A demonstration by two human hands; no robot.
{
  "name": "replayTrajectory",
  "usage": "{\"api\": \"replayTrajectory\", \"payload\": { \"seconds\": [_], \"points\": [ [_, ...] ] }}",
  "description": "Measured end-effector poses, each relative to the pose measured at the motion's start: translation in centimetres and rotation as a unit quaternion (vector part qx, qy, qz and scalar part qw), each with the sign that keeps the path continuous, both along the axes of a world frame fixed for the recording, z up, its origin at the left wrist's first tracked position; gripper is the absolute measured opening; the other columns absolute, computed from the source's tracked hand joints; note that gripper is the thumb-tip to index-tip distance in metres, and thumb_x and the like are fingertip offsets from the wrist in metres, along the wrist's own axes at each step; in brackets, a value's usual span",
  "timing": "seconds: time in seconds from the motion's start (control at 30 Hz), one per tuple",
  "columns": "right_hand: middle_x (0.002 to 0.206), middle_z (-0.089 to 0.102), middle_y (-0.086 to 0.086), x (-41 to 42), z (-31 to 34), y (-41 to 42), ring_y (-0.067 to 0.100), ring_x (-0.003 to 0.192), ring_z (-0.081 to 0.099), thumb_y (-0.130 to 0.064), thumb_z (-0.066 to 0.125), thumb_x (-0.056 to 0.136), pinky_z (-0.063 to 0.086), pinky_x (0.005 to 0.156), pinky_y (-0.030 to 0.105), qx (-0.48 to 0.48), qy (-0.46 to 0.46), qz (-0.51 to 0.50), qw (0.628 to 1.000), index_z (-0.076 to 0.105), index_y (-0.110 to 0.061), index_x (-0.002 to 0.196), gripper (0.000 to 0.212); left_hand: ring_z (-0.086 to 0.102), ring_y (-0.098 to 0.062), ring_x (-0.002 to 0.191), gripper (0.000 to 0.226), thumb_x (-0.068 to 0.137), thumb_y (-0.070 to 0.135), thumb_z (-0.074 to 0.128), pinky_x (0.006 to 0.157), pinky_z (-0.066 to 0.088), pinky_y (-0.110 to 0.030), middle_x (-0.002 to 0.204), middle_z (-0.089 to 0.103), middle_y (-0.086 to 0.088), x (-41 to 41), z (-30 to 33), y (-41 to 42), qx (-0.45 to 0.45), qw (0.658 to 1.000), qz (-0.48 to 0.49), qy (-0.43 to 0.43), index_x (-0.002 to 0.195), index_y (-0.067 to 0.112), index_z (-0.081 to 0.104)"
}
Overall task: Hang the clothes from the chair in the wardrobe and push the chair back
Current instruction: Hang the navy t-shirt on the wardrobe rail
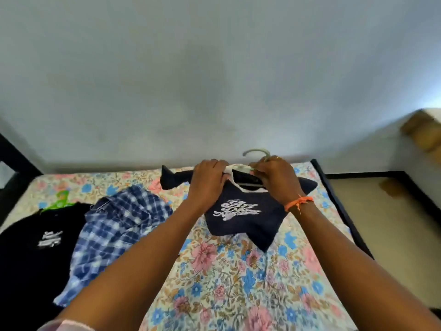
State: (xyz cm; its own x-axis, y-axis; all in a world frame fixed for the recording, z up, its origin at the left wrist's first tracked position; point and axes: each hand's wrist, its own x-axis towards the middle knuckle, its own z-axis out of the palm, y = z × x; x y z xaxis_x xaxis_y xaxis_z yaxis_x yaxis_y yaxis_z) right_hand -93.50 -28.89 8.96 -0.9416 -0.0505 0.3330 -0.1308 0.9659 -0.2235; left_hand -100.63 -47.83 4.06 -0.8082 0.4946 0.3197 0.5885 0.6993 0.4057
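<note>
The navy T-shirt [241, 213] lies flat on the bed [226, 283], chest print up, and both hands work at its white collar [235, 168]. The left hand [207, 181] pinches the collar edge, fingers curled on the cloth; the right hand [276, 179] grips the pale hanger [256, 154] at its neck, hook poking out past the collar.

To do this step well, I would keep the collar stretched wide with the left hand, slide one hanger shoulder fully into a sleeve side, then tip the other in, so the neck does not strain.

The white script on the chest is too blurred to read. The same goes for the print on the black T-shirt [35, 247], which lies beside the checked shirt [114, 235].
</note>
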Motion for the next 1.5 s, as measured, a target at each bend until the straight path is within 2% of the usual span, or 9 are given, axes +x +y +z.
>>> {"api": "replayTrajectory", "payload": {
  "seconds": [0.17,0.3,0.47,0.6,0.73,0.93,1.3,1.4,1.5],
  "points": [
    [0.096,0.071,0.008,11.4,9.4,-1.7,0.029,0.090,0.065,-0.019,0.067,0.090,0.053,0.077,0.043,-0.041,0.027,-0.054,0.997,0.075,-0.022,0.111,0.022,0.064,-0.029,0.096,0.019,0.095,0.019,0.060,0.084,0.043,-0.043,0.101,0.071,-0.002,7.8,9.6,-1.3,0.095,0.991,-0.083,0.048,0.112,0.022,0.068],
    [0.091,0.070,0.006,20.8,15.1,-0.9,0.022,0.086,0.065,-0.019,0.067,0.091,0.052,0.079,0.044,-0.079,0.089,-0.084,0.989,0.074,-0.019,0.109,0.019,0.065,-0.027,0.090,0.014,0.094,0.021,0.062,0.083,0.044,-0.046,0.094,0.073,0.002,13.9,16.6,0.8,0.151,0.971,-0.167,0.081,0.103,0.024,0.072],
    [0.109,0.072,0.003,32.7,19.4,2.0,0.018,0.098,0.066,-0.021,0.057,0.098,0.053,0.087,0.039,-0.081,0.120,-0.155,0.977,0.059,-0.024,0.133,0.035,0.063,-0.022,0.088,0.013,0.096,0.023,0.059,0.081,0.038,-0.041,0.087,0.070,0.006,22.3,22.8,6.5,0.175,0.944,-0.256,0.116,0.097,0.024,0.071],
    [0.099,0.066,-0.002,43.3,21.3,4.8,0.017,0.081,0.062,-0.026,0.048,0.102,0.050,0.073,0.035,-0.005,0.154,-0.243,0.958,0.043,-0.029,0.143,0.041,0.063,-0.016,0.085,0.012,0.097,0.026,0.057,0.081,0.038,-0.040,0.078,0.062,0.016,30.1,25.6,12.5,0.188,0.920,-0.324,0.112,0.091,0.029,0.068],
    [0.089,0.063,0.002,54.8,22.1,8.5,0.034,0.072,0.063,-0.032,0.051,0.100,0.047,0.064,0.042,0.001,0.251,-0.361,0.898,0.029,-0.024,0.122,0.032,0.064,-0.016,0.089,0.010,0.095,0.034,0.056,0.090,0.042,-0.047,0.078,0.058,0.018,38.7,27.4,18.9,0.211,0.894,-0.389,0.075,0.091,0.035,0.065],
    [0.078,0.068,0.009,74.0,23.8,15.3,0.037,0.078,0.063,-0.063,0.032,0.095,0.040,0.059,0.038,0.095,0.219,-0.489,0.839,0.057,-0.016,0.096,0.053,0.065,-0.014,0.091,0.015,0.090,0.037,0.056,0.095,0.042,-0.052,0.086,0.069,0.017,54.9,30.2,28.4,0.271,0.837,-0.474,0.034,0.095,0.032,0.068],
    [0.070,0.063,0.010,100.1,28.8,22.0,0.035,0.066,0.057,-0.057,0.027,0.097,0.037,0.055,0.034,0.168,0.301,-0.608,0.716,0.057,-0.016,0.085,0.053,0.063,-0.005,0.092,0.014,0.093,0.036,0.057,0.096,0.036,-0.045,0.090,0.071,0.014,81.3,37.5,44.1,0.313,0.751,-0.578,0.058,0.097,0.030,0.069],
    [0.069,0.061,0.007,106.0,30.1,24.0,0.032,0.066,0.056,-0.037,0.034,0.094,0.032,0.058,0.032,0.184,0.308,-0.611,0.706,0.062,-0.016,0.094,0.035,0.063,-0.010,0.096,0.014,0.094,0.035,0.059,0.098,0.034,-0.044,0.094,0.072,0.013,87.3,38.1,48.4,0.313,0.741,-0.593,0.036,0.102,0.032,0.071],
    [0.073,0.065,0.007,111.9,30.4,26.7,0.030,0.068,0.058,-0.031,0.036,0.080,0.039,0.058,0.034,0.203,0.279,-0.627,0.698,0.066,-0.017,0.103,0.040,0.065,-0.015,0.098,0.017,0.093,0.036,0.060,0.098,0.040,-0.046,0.096,0.072,0.010,93.1,37.0,53.1,0.305,0.721,-0.622,0.001,0.104,0.029,0.071]
  ]
}}
